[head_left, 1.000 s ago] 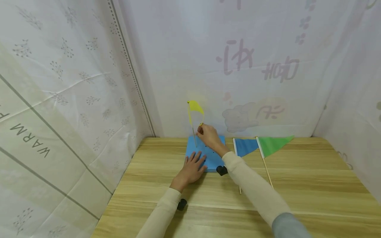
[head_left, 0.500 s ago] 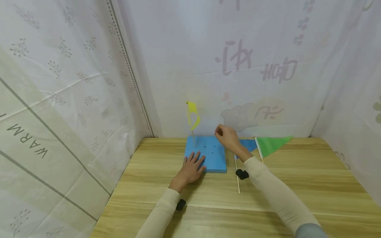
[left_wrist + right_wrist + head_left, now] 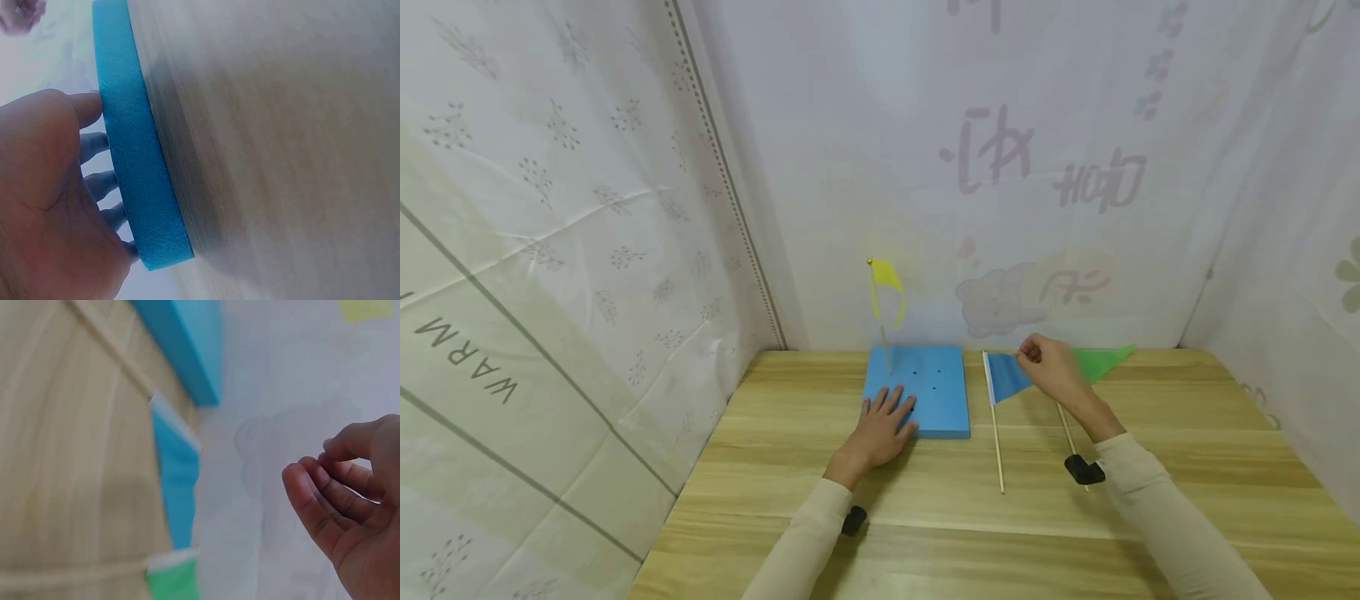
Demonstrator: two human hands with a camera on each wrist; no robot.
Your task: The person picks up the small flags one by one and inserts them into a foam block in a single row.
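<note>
A thick blue foam block, with several small dark holes in its top, lies on the table. My left hand rests flat on its near left part, fingers spread; the left wrist view shows them reaching over the block's edge. From the block's far left rises a yellow pennant flag on a thin stick, leaning slightly. My right hand is in the air with loosely bent fingers and nothing between them. Below it lie a blue pennant flag and a green pennant flag, each partly covered in the head view.
The wood-grain table ends against a pale printed curtain at the back. More curtain hangs close on both sides. Both flag sticks on the table point toward its near side, right of the block.
My right hand has let go of the yellow flag and moved right, over the blue and green flags. The yellow flag stands unsupported by hand. My left hand has stayed on the block.
</note>
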